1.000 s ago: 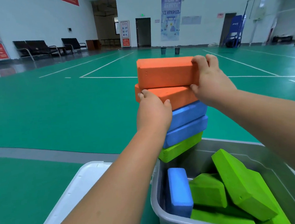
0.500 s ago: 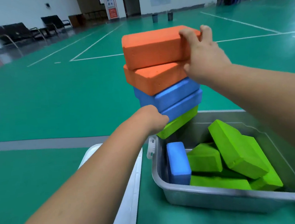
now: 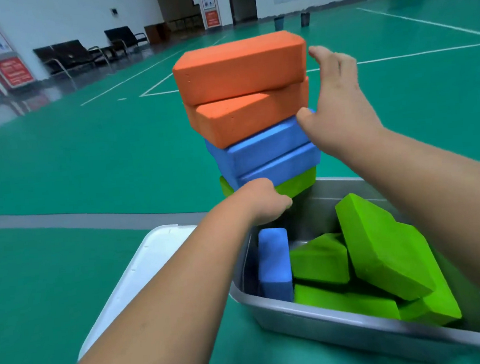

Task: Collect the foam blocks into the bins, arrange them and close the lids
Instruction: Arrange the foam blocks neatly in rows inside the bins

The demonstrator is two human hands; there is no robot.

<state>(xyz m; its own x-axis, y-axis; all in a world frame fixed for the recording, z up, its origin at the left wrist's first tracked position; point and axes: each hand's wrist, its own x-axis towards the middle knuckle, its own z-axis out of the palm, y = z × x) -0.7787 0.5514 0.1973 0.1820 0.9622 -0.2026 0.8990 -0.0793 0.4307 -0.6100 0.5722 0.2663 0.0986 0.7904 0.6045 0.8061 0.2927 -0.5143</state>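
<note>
The step in hand is collecting: a stack [image 3: 257, 128] of five foam blocks is being carried over the far left corner of the grey bin [image 3: 345, 331], not yet set down. From the top it runs two orange blocks [image 3: 238, 67], two blue blocks [image 3: 267, 148] and one green block [image 3: 299, 183] at the base, each a little out of line with the one below, so the column leans. The left hand [image 3: 263, 201] takes the weight from beneath, its fingers curled under the green block just above the bin's far rim; how far they reach under is hidden. The right hand [image 3: 339, 108] is spread flat with straight fingers [image 3: 324, 60] beside the right face of the stack, its thumb touching the upper blue block, steadying rather than gripping. Inside the bin one blue block [image 3: 274, 262] stands on end against the left wall, and several green blocks [image 3: 382, 251] lie tumbled and tilted across the rest of it. The white lid [image 3: 142, 275] lies on the floor just left of the bin. The next move probably calls for lowering the stack into the bin while the flat hand keeps the orange blocks from sliding off; the loose green blocks leave little level room, so they would likely need straightening before the lid can close.
</note>
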